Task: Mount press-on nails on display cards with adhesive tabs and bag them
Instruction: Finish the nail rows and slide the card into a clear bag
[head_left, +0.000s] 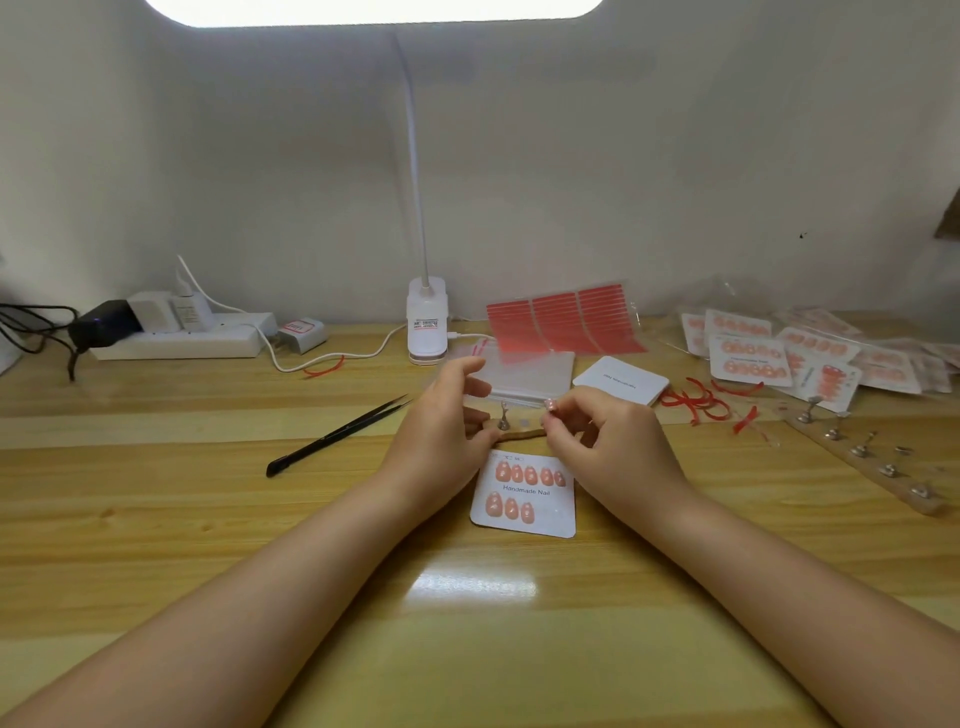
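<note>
Head view. Both forearms reach in from the near edge and meet above the display card (523, 493), which lies flat on the wooden table (208, 519) and carries eight pink nails: five in the far row, three in the near row.

Left hand (447, 421): thumb and lower fingers grip the left end of a wooden strip (514, 433) bearing a small metal stand; upper fingers spread loosely apart.

Right hand (602, 431): fingers curled, tips pinching a small pink nail (549, 404) just right of the stand.

Tweezers (337, 434) lie to the left. Red tab sheets (563, 322) at far centre. Bagged cards (779, 353) at far right.
</note>
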